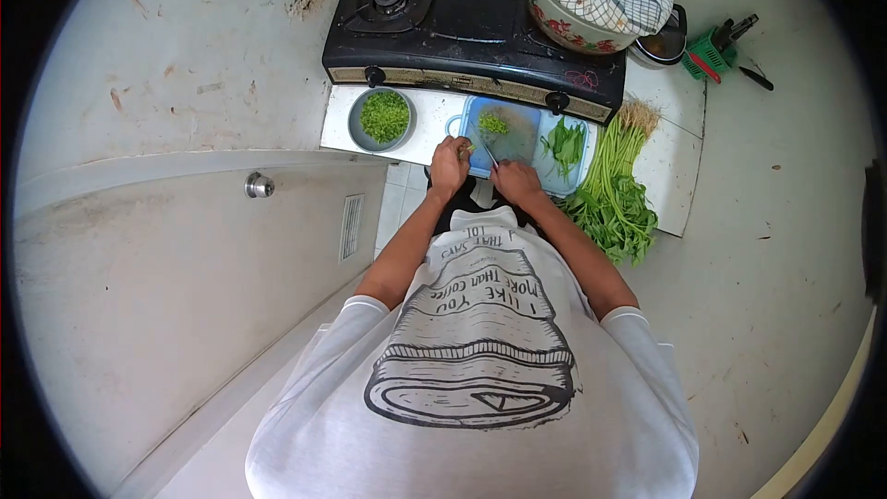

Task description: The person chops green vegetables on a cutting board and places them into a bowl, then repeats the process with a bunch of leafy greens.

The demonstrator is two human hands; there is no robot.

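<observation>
My right hand [517, 182] is closed around a knife [487, 150], its blade pointing up and left over the blue cutting board [530, 112]. My left hand [450, 164] is closed at the board's left edge, pinching a small piece of green stem [470, 147] close to the blade. Just beyond the blade lies a small heap of chopped greens [495, 123]. Picked leaves [565, 145] rest on the board's right part. On the left, a grey bowl [355, 134] holds finely chopped green pieces [384, 116].
A large bundle of leafy green stems with roots [621, 166] hangs over the counter's edge at right. Behind the board stands a black gas stove [471, 14] with a cloth-covered flowered pot [582, 30]. A green basket [711, 54] with knives sits at far right.
</observation>
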